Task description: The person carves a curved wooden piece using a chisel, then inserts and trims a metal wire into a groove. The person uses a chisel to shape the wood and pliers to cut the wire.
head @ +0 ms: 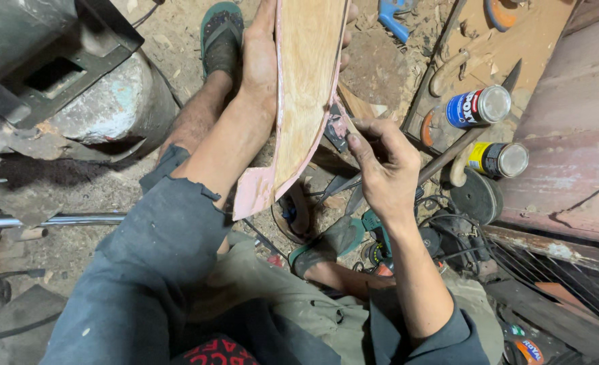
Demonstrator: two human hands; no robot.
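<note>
The left hand [262, 64] grips a long wooden board [306, 88] from its left edge, palm against the edge, thumb along the near side, fingertips just showing past the far edge at the top. The board stands on edge, tilted, running from the top of the view down toward the knees. A pink laminate sheet [255, 189] is stuck to its underside and sticks out past the lower end and along the right edge.

The right hand [380, 169] is at the board's right edge, near its lower half. Its fingers are pinched together on a small dark tool [340, 128] whose tip touches the pink strip; what kind of tool it is cannot be told.

The person sits on a dusty floor [76, 196], feet in green sandals [219, 37]. To the right lie two cans [478, 107], a hammer [448, 159] and a dark round disc [476, 197], just beside each other. A power tool [448, 236] with cables sits below the right wrist. At left stand a grey metal machine [56, 74] and a steel pipe [49, 220].
</note>
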